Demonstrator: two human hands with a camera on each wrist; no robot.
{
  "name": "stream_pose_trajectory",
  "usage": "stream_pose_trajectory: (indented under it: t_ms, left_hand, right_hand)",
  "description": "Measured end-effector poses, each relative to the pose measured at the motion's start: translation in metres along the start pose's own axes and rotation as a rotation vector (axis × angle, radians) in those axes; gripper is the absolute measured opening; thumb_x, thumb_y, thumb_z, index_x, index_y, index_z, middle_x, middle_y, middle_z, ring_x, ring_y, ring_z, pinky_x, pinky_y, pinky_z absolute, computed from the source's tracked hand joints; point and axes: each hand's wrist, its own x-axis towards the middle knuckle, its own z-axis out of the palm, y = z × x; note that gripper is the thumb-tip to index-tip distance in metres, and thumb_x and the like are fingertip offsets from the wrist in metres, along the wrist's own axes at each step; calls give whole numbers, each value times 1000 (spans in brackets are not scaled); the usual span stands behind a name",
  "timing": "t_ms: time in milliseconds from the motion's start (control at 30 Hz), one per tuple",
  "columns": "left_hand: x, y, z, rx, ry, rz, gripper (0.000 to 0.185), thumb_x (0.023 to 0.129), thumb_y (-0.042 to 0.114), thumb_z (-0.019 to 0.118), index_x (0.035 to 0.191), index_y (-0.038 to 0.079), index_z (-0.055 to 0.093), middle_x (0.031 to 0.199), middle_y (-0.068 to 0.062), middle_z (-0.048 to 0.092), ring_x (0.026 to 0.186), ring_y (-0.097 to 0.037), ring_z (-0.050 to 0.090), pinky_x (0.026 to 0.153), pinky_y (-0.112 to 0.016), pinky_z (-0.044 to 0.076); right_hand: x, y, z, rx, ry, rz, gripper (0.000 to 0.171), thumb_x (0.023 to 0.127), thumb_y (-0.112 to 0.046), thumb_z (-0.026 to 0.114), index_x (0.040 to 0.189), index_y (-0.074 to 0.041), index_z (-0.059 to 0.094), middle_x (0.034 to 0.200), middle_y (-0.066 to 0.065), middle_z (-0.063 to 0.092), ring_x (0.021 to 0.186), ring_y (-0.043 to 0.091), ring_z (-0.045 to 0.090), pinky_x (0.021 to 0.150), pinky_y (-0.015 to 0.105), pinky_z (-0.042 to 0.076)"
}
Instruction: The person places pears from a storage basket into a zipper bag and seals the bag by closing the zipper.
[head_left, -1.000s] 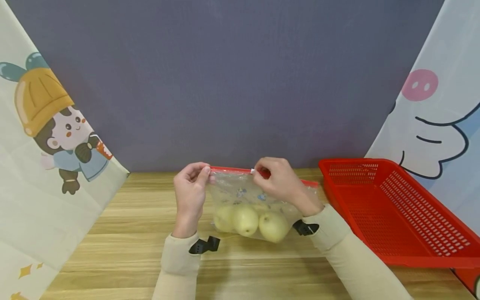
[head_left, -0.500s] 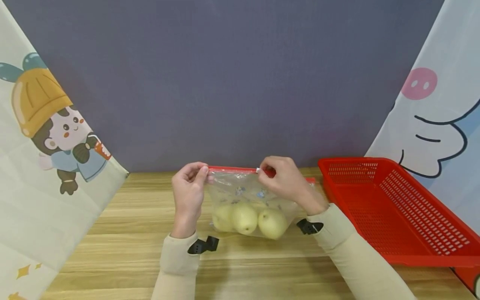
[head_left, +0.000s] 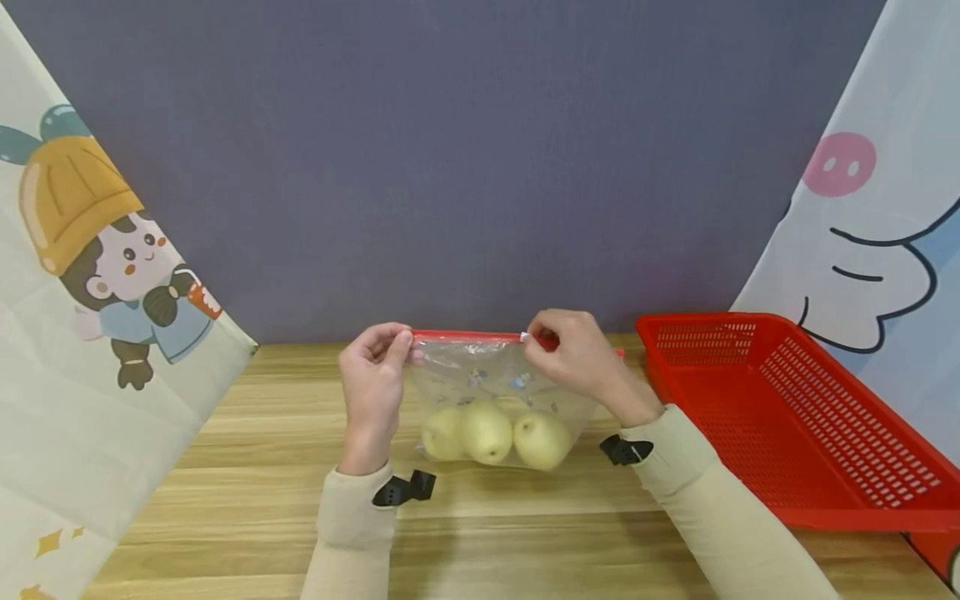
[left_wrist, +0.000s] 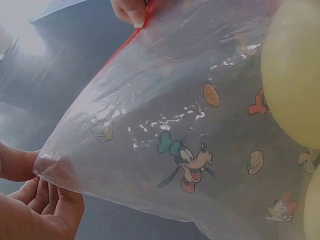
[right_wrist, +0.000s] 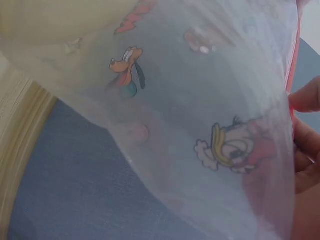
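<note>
Three yellow-green pears sit in the bottom of our clear zip bag, a little below the middle of the head picture. We hold the bag up by its red zip strip, and its bottom rests on the wooden table. Our left hand pinches the left end of the strip between thumb and finger. Our right hand pinches the strip further right, at the small white slider. A short bit of red strip pokes out to the right of that hand.

From the left wrist camera we see the bag close up, with little cartoon animals printed on it. One pear fills the right edge of that picture. The fingers of the left hand curl at the bag's corner in the lower left. The right wrist camera shows the bag too, and the fingers of the right hand at the right edge, by the red strip.

Both our sleeves are beige, with a black clip at each wrist. A red plastic basket stands on the table, near our right arm. Behind the table is a dark wall. Cloths with cartoon pictures hang at the left and right sides
</note>
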Motion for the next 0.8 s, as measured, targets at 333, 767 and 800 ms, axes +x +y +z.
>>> stream_pose_trajectory:
  t_ms: [333,767,800]
  left_hand:
    - [1,0,-3,3,5,0,11,97,-5,63,100,-15,66,81,-10,66,65,-13,66,65,-27,62]
    - [1,2,-2,-1,7,-6,10,97,-6,63,99,-16,65,81,-10,66,66,-13,65,65,-26,61]
    - [2,2,-2,-1,8,-6,10,97,-6,63,99,-16,65,80,-9,66,66,-13,65,65,-26,61]
  right_hand:
    - [-2,2,-4,-3,-12,33,11,87,-9,62,81,-9,71,76,0,64,64,14,53,58,29,49]
    - [-6,6,-11,-13,17,54,10,85,-9,63,80,-10,71,75,-1,64,65,14,53,59,30,49]
    - [-6,6,-11,-17,20,54,10,85,-9,63,79,-10,71,75,-1,64,65,14,53,59,30,49]
